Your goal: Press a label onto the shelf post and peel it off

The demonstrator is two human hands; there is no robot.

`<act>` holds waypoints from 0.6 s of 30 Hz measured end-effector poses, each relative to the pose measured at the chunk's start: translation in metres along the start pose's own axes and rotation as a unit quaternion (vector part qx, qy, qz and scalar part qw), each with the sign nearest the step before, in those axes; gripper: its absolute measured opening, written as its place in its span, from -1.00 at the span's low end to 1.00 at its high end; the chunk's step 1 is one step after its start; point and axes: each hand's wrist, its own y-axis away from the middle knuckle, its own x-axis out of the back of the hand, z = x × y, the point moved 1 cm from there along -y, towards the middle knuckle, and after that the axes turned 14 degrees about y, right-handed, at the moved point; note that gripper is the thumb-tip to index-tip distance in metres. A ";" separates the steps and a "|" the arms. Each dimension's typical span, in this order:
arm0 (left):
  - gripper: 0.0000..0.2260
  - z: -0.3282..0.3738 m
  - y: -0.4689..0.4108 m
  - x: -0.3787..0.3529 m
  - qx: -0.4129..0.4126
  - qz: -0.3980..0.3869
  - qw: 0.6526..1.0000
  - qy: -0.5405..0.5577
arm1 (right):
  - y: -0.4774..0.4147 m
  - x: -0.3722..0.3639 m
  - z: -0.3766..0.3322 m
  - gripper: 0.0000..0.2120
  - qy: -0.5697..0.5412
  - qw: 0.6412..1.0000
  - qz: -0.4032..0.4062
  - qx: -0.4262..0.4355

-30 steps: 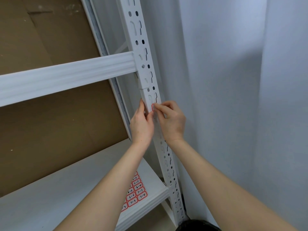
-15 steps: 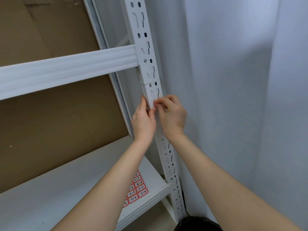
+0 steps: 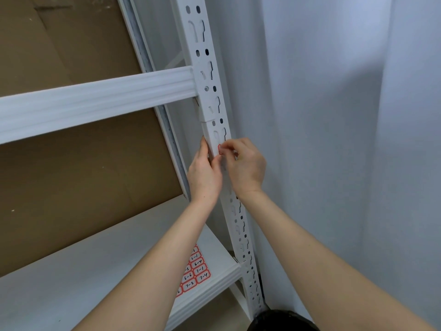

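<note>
Two hands meet on the white metal upright [image 3: 216,130] in my head view, just below the joint where its upper and lower sections meet. My right hand [image 3: 247,167] pinches a small red-edged sticker [image 3: 220,149] between thumb and forefinger, holding it against the front face of the upright; I cannot read any writing on it from here. My left hand [image 3: 204,174] lies along the left edge of the upright with its fingers straight and pressed to the metal, grasping nothing, the thumb close under the sticker.

The upright is painted steel, punched with rows of oval holes and keyhole-shaped slots. To its left, a ribbed white beam [image 3: 95,101] hooks into it above the hands. Lower down, left of the upright's foot, a flat white shelf board [image 3: 71,271] carries a sheet of labels [image 3: 194,271], rounded rectangles outlined in red with handwritten codes; I read 6-1, 6-4, 7-1, 6-6, 7-4 and 7-3. Brown cardboard [image 3: 71,175] backs the shelf behind the beam. Right of the upright hangs a pale, smooth wall [image 3: 334,139].
</note>
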 end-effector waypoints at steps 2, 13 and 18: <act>-0.54 0.000 0.000 0.001 0.000 -0.001 1.000 -0.001 | 0.000 0.002 0.000 -0.92 0.011 1.000 -0.016 0.012; -0.53 0.003 0.001 0.001 0.014 -0.005 1.000 0.000 | 0.002 0.002 -0.001 -0.95 -0.013 1.000 0.010 -0.013; -0.54 0.003 0.001 0.001 0.015 -0.005 1.000 0.002 | -0.005 0.007 0.002 -0.96 0.013 1.000 -0.010 0.016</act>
